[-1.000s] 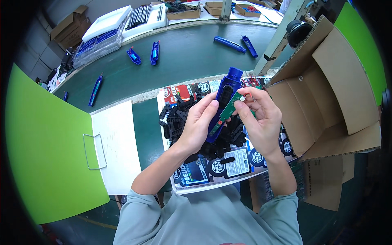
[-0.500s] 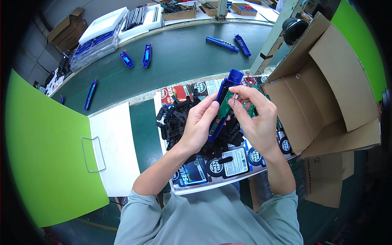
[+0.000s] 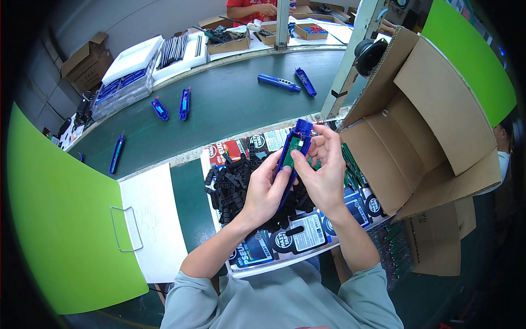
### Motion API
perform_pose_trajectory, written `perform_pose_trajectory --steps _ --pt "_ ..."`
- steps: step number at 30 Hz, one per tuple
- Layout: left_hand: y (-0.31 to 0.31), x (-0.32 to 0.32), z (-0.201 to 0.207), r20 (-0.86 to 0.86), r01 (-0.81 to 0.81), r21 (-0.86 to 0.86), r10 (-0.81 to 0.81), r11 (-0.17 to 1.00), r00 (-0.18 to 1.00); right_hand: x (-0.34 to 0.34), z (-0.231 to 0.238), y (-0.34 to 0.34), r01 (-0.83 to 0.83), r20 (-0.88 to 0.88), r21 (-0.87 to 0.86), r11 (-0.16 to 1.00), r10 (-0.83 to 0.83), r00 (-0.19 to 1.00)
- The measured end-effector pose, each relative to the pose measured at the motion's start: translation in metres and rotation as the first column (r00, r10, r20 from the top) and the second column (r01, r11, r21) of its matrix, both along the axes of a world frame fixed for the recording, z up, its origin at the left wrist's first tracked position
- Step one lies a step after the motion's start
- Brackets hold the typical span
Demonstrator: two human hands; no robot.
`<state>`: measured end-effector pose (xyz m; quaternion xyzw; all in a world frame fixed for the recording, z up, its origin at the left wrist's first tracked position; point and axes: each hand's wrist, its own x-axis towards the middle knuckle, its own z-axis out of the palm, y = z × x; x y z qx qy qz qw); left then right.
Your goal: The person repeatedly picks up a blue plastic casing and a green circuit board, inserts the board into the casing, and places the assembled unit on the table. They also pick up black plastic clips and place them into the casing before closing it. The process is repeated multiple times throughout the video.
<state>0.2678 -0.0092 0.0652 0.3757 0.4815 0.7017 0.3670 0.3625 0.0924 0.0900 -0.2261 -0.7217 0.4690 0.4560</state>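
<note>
One blue shell [image 3: 302,129] — clamped in left hand [image 3: 264,190]; right hand [image 3: 324,171] spread, thumb on board [image 3: 293,147].

One lens does the looking here: the left of a pair on the wearer's head, above the grip and on the wearer's side of it. I see it tipped down and forward, near enough that the left hand [image 3: 266,189] and right hand [image 3: 325,176] sit close to mid-view. The fisheye sweeps wide, taking in the shirt [image 3: 285,299] below the grip, green worktop [image 3: 230,82] beyond, panel [image 3: 60,219] left, carton [image 3: 377,143] right.
</note>
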Motion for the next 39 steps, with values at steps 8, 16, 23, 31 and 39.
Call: perform_pose_trajectory --steps 8,16,23,31,39 --pt "-0.002 -0.043 0.007 -0.171 -0.158 -0.137 0.134 0.978 0.976 0.011 -0.016 0.026 -0.069 -0.063 -0.012 0.998 0.068 0.996" --pt "0.009 -0.253 -0.074 -0.509 -0.545 -0.215 0.383 0.811 0.771 0.055 -0.059 0.04 -0.226 0.502 0.181 0.957 0.108 0.858" --pt "-0.002 -0.342 -0.127 -0.836 -0.767 -0.331 0.207 0.549 0.509 0.041 -0.06 0.039 -0.436 0.593 0.382 0.815 0.146 0.792" --pt "-0.008 -0.326 -0.104 -0.997 -0.883 -0.065 0.016 0.464 0.081 0.054 -0.029 0.045 -0.492 0.629 0.389 0.779 0.165 0.76" --pt "0.131 -0.255 -0.069 -0.987 -0.523 0.163 0.14 0.836 -0.084 0.058 -0.028 0.063 -0.258 0.422 -0.033 0.965 0.248 0.872"
